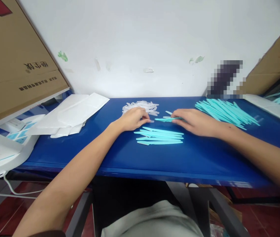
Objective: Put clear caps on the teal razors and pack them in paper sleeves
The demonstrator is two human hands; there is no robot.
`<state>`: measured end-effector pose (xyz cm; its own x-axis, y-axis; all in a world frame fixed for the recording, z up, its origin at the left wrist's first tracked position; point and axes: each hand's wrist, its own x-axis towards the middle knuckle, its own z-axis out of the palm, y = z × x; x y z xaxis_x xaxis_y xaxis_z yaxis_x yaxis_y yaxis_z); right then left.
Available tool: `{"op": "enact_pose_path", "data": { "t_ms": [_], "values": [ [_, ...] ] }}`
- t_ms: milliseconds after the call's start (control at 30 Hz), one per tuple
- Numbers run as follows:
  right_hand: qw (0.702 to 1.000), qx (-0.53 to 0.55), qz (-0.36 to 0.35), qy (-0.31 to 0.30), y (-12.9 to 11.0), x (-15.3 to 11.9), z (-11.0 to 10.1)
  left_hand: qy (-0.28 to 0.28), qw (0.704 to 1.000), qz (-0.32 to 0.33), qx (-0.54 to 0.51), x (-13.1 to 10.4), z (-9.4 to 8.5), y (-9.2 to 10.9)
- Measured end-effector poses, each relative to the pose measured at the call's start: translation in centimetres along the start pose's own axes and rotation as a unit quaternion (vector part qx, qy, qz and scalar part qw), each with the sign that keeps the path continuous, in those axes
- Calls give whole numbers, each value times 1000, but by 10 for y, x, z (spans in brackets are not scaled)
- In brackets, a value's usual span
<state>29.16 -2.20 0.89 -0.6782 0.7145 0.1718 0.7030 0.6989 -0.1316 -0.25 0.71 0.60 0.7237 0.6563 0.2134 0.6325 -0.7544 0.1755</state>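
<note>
"Hands first: how many, and what are they doing?"

"Two, both bare, above a blue table point(120, 156). The left hand point(133, 119) pinches one small clear piece point(152, 121) at its fingertips. The right hand point(195, 122) grips at least one slim teal stick point(163, 120), whose free end points toward the left hand. I cannot tell whether a second stick is in that grip."

"Are the held things touching?"

"No, they are near each other, with a narrow strip of table between them."

"What lies around the hands?"

"Two pale slivers point(169, 113) show beside the right fingers. Nearer the person is one row of teal sticks point(161, 133), five or six of them, lying roughly parallel and crosswise. Just beyond the left hand is one loose heap of clear pieces point(142, 106), dozens, too jumbled to count."

"And the larger teal group?"

"One heap of teal sticks point(225, 112), also too many to count, beyond the right hand and toward the right side."

"Anything on the left?"

"Several flat white sheets or bags point(81, 110), overlapping. Beside them sits one white device point(30, 140) with blue panels, a white box point(2, 147) resting on it. Behind stands one large cardboard box point(16, 49) with dark printing."
</note>
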Motion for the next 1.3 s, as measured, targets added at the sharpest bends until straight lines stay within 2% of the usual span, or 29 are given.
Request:
{"op": "enact_pose_path", "data": {
  "t_ms": [333,467,567,800,1300],
  "values": [
    [1000,-14,1,11,0,1,2,-11,999,14,-38,0,1,0],
    [999,-22,-6,37,3,1,3,-18,999,0,-43,0,0,0],
    [998,-28,3,55,3,2,4,-13,998,-4,-54,1,0,0],
    [999,-13,0,30,1,2,0,9,996,-18,-84,1,2,-2],
    [998,-30,4,52,3,-1,0,35,990,-36,-129,1,3,-1]
  ]
}}
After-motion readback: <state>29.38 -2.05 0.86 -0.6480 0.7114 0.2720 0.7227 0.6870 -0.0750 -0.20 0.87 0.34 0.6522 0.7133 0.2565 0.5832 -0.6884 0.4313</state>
